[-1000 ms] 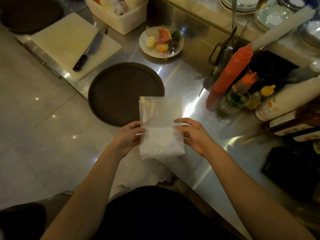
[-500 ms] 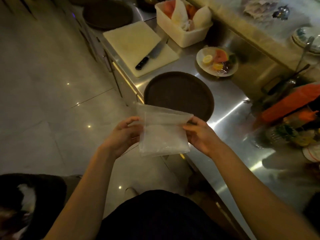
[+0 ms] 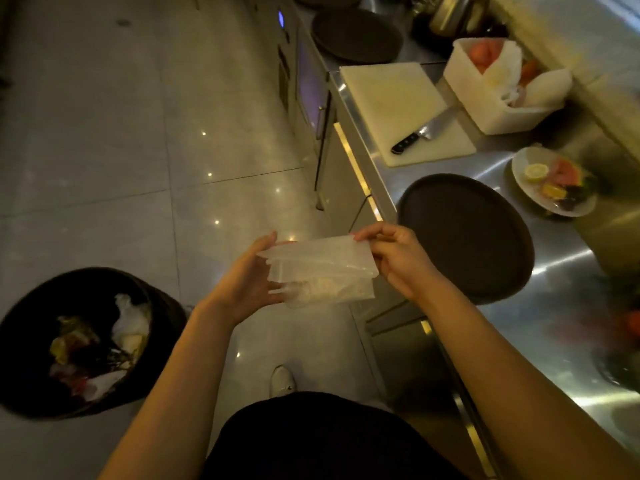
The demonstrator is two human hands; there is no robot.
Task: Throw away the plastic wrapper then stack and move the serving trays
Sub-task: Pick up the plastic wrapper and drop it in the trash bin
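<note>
Both hands hold the plastic wrapper (image 3: 320,271) over the floor, left hand (image 3: 247,282) cupping its left edge, right hand (image 3: 391,258) pinching the far corner; it looks light, limp, slippery; best crumpled before the bin (image 3: 45,306), near left.

Wrapper (image 3: 322,271) mid-frame, held between left hand (image 3: 247,282) and right hand (image 3: 398,258), over the floor. Bin (image 3: 83,341) lower left. Counter (image 3: 554,306) along right; near tray (image 3: 464,233) on it, cutting board (image 3: 398,109) with knife (image 3: 419,135) above, second tray (image 3: 356,36) at top.
</note>
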